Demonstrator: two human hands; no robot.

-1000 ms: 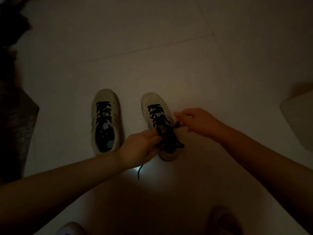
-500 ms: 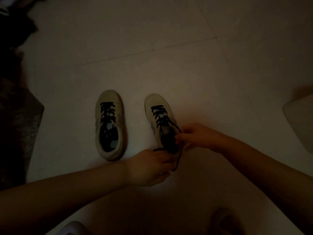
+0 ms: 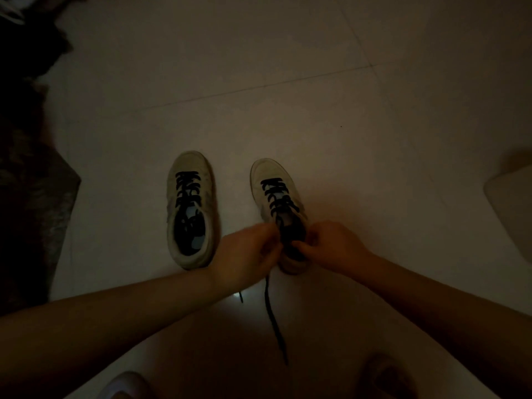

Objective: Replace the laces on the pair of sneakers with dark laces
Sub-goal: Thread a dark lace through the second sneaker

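Note:
Two pale sneakers stand side by side on a dim tiled floor, toes pointing away from me. The left sneaker [image 3: 190, 210] is threaded with dark lace and lies untouched. The right sneaker [image 3: 275, 194] also carries a dark lace [image 3: 275, 318], whose loose end trails toward me across the floor. My left hand [image 3: 247, 254] and my right hand [image 3: 331, 246] meet over the right sneaker's opening, each pinching the dark lace near the top eyelets. My hands hide the heel part of that shoe.
A dark rug or cloth [image 3: 28, 197] covers the floor along the left edge. A pale rounded object [image 3: 512, 203] sits at the right edge. Two blurred rounded shapes, one pale [image 3: 123, 384] and one dark [image 3: 383, 378], lie at the bottom.
My hands have come together over the right sneaker's opening. A long end of the dark lace now trails on the floor toward me.

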